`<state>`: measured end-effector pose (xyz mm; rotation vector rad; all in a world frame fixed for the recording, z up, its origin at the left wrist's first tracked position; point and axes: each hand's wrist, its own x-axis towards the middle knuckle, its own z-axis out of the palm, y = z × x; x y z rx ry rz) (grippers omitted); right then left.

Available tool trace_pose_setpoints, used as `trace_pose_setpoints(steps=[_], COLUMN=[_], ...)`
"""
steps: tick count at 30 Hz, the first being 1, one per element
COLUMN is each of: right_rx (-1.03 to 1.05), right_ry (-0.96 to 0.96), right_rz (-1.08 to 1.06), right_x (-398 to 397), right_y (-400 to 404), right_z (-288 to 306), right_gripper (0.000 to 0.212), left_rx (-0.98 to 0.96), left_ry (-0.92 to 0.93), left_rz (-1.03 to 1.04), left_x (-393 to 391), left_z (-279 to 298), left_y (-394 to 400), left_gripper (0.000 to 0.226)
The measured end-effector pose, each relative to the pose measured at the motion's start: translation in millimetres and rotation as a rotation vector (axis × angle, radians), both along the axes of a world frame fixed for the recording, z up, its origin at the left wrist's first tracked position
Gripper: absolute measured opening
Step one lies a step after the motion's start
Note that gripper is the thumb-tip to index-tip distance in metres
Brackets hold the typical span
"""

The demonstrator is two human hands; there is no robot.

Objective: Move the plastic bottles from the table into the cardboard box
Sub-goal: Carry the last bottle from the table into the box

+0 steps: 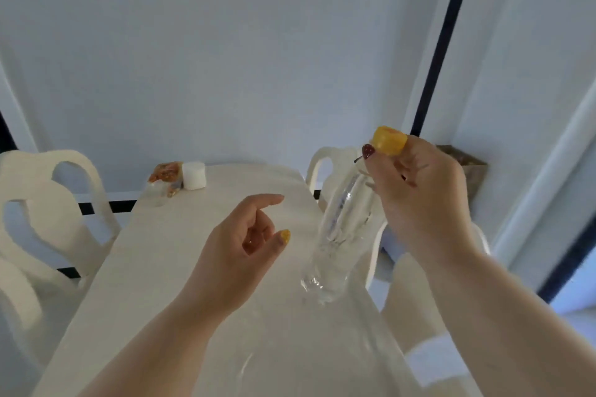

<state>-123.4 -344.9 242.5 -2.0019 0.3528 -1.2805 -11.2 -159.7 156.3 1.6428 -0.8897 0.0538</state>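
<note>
Gripping a clear plastic bottle (338,232) by its neck just under the yellow cap (388,140), right hand (419,200) with fingers curled round the top, bottle hanging tilted with its base low over the right edge of the table (193,267). Hovering beside it, left hand (242,242) relaxed and holding nothing, fingers loosely bent, forefinger stretched forward. Standing off to the right against the wall, partly hidden behind the right wrist, a brown cardboard box (474,167), well apart from the bottle, with a white chair (325,177) between table and box. Lying near the table's far end, something clear that may be a second bottle (158,192) with an orange label, beside a white cylinder (194,175); too blurred to say for sure. Most likely to fail: a slip at the neck, held high and narrow with the smooth body swinging free below. Next most likely: clipping the chair back on the way across, knocking the bottle askew or out of the grip. Also possible: catching the base on the box rim, since the opening cannot be seen from here. Worth keeping the free hand ready under the base.
</note>
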Motion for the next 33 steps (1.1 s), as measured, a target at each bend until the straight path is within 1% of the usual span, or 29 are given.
trace_pose_setpoints(steps=[5, 11, 17, 20, 23, 25, 30, 33], right_rx=[-0.034, -0.102, -0.097, -0.113, -0.095, -0.087, -0.124, -0.122], right_ry=[-0.031, 0.014, 0.054, 0.066, 0.047, 0.042, 0.076, 0.075], right_rz=[-0.088, -0.214, -0.315, -0.373, -0.412, -0.434, -0.472, -0.47], right_x=[-130, -287, -398, -431, -447, -453, -446, -429], right_y=[-56, -127, -208, -245, -282, -314, -391, -447], right_z=[22, 38, 40, 37, 32, 27, 16, 14], right_gripper=[0.037, 0.041, 0.044, 0.05, 0.047, 0.047, 0.05, 0.048], left_rx=[-0.04, -0.094, -0.127, -0.134, -0.157, -0.167, -0.174, -0.159], left_ry=[0.028, 0.112, 0.16, 0.167, 0.172, 0.167, 0.167, 0.163], left_rz=[-0.162, -0.347, -0.492, -0.549, -0.594, -0.613, -0.627, -0.62], left_x=[-109, -257, -358, -384, -395, -396, -378, -358], left_z=[14, 16, 19, 22, 21, 18, 8, 6], left_y=[-69, -166, -259, -302, -342, -376, -456, -517], left_gripper=[0.032, 0.032, 0.033, 0.031, 0.024, 0.024, 0.021, 0.018])
